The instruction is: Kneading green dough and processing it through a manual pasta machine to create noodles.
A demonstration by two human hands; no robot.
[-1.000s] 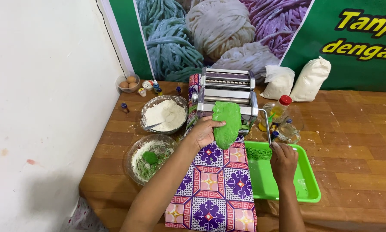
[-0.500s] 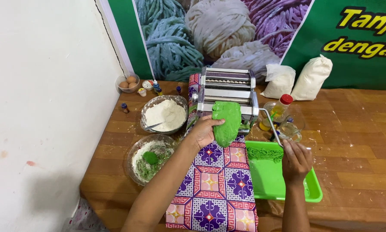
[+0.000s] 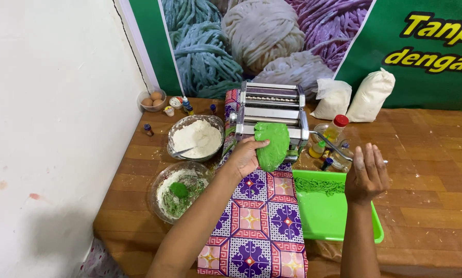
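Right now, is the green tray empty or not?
Not empty: the green tray holds green noodle strands along its far end; the rest is bare.

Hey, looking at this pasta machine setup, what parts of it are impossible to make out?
- Head view: the crank handle's grip, behind the right hand.
- Head view: the left hand's palm and fingertips, behind the green dough sheet.
- Head view: the rollers inside the pasta machine, covered by its housing.
- Head view: the small bottles near the flour bowl, too small to identify.
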